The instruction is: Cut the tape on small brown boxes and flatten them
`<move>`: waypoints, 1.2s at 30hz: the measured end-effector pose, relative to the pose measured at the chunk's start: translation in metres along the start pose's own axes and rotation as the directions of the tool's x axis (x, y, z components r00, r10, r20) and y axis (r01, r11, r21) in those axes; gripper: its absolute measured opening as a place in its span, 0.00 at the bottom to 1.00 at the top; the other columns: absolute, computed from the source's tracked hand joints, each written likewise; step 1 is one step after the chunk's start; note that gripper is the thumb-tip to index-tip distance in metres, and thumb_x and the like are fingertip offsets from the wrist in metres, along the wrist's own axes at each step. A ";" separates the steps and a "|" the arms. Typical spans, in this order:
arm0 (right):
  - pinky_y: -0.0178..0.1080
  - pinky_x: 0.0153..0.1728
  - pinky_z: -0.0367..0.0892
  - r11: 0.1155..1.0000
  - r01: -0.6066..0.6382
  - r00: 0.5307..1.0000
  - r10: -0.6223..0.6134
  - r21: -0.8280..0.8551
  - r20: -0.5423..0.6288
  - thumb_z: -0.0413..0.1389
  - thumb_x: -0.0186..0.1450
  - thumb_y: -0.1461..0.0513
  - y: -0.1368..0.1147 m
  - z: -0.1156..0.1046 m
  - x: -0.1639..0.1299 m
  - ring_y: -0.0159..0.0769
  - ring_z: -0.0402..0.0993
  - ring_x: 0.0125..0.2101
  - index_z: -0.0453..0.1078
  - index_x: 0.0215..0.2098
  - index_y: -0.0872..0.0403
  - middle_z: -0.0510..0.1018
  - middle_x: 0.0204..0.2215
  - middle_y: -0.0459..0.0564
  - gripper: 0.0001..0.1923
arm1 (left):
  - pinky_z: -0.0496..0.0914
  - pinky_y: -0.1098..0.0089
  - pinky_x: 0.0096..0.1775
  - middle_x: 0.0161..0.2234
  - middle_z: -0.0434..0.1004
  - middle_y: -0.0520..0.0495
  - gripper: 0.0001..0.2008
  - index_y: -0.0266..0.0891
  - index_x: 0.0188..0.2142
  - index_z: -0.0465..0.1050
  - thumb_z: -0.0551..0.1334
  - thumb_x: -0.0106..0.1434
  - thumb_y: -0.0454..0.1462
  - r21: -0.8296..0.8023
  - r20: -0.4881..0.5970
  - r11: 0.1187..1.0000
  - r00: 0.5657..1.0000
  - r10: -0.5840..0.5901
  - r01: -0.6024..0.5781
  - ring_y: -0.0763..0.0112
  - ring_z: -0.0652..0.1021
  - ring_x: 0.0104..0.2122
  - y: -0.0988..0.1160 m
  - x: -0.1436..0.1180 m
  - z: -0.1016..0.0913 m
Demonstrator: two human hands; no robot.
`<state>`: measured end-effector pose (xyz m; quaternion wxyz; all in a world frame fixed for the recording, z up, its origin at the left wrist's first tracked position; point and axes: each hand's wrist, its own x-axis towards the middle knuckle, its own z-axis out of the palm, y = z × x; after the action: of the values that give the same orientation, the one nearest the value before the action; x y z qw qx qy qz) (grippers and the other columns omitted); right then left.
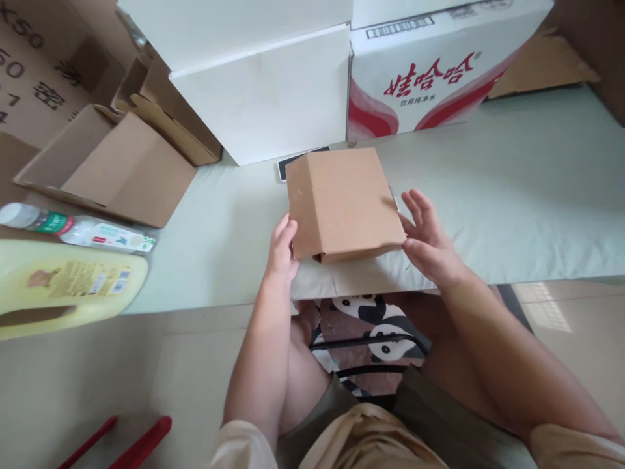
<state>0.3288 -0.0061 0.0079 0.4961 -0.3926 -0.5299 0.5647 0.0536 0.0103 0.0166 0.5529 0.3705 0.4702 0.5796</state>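
A small brown cardboard box point(354, 198) lies near the front edge of the cloth-covered table, one flap at its left side angled outward. My left hand point(283, 251) is closed on that left flap, with some fingertips hidden behind the cardboard. At the opposite side, my right hand point(430, 241) holds the front right corner between thumb and forefinger, while its other fingers are raised and spread. Something small and shiny shows just past the box's right side, too little of it visible to name. Behind the box, partly covered by it, lies a flat dark thing with a white rim point(293, 163).
White cartons point(273, 98) and a red-and-white water carton point(420, 85) line the back. At left stand open brown boxes point(131, 169), a plastic bottle point(83, 229) and a yellow jug point(73, 280). Pale green cloth point(527, 195) covers the table.
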 end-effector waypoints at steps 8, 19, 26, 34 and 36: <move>0.54 0.66 0.62 0.999 -0.043 0.998 0.044 -0.019 0.034 0.74 0.51 0.55 0.025 -0.005 0.013 0.43 0.74 0.56 0.53 0.67 0.34 0.76 0.51 0.46 0.52 | 0.74 0.66 0.40 0.38 0.82 0.46 0.21 0.40 0.37 0.74 0.76 0.46 0.43 -0.040 -0.141 0.999 0.990 0.000 -0.006 0.64 0.81 0.37 0.001 0.017 -0.007; 0.50 0.45 0.78 0.997 0.020 0.993 -0.029 -0.074 -0.118 0.72 0.52 0.53 0.033 -0.004 0.029 0.40 0.81 0.38 0.46 0.70 0.36 0.79 0.40 0.43 0.55 | 0.75 0.57 0.53 0.50 0.81 0.41 0.24 0.43 0.44 0.72 0.74 0.51 0.48 0.025 -0.031 0.997 0.997 -0.076 0.077 0.50 0.78 0.56 -0.001 0.010 -0.007; 0.45 0.35 0.77 0.957 0.107 0.911 -0.204 -0.271 -0.359 0.68 0.57 0.51 0.028 -0.004 0.020 0.41 0.79 0.35 0.57 0.64 0.38 0.77 0.35 0.45 0.40 | 0.77 0.59 0.49 0.45 0.83 0.41 0.24 0.40 0.40 0.74 0.75 0.49 0.50 0.042 -0.078 0.999 0.997 -0.003 0.007 0.51 0.81 0.52 0.004 0.011 -0.004; 0.44 0.38 0.76 0.980 0.076 0.895 -0.147 -0.181 -0.422 0.57 0.65 0.48 0.020 -0.002 0.018 0.41 0.78 0.42 0.69 0.55 0.39 0.79 0.43 0.46 0.20 | 0.76 0.66 0.36 0.31 0.80 0.46 0.17 0.41 0.30 0.72 0.65 0.57 0.52 -0.014 -0.209 0.998 0.976 -0.067 0.066 0.59 0.82 0.39 -0.004 0.021 -0.011; 0.45 0.43 0.75 0.981 0.077 0.868 -0.153 -0.177 -0.472 0.59 0.64 0.50 0.016 -0.002 0.017 0.42 0.77 0.47 0.74 0.48 0.41 0.79 0.46 0.46 0.15 | 0.75 0.67 0.35 0.30 0.79 0.48 0.12 0.41 0.30 0.73 0.66 0.56 0.47 0.051 -0.222 0.997 0.974 -0.053 0.066 0.62 0.82 0.38 -0.006 0.023 -0.014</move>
<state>0.3252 0.0119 -0.0064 0.6141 -0.5257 -0.4531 0.3759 0.0397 0.0305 0.0049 0.5034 0.3056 0.5560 0.5865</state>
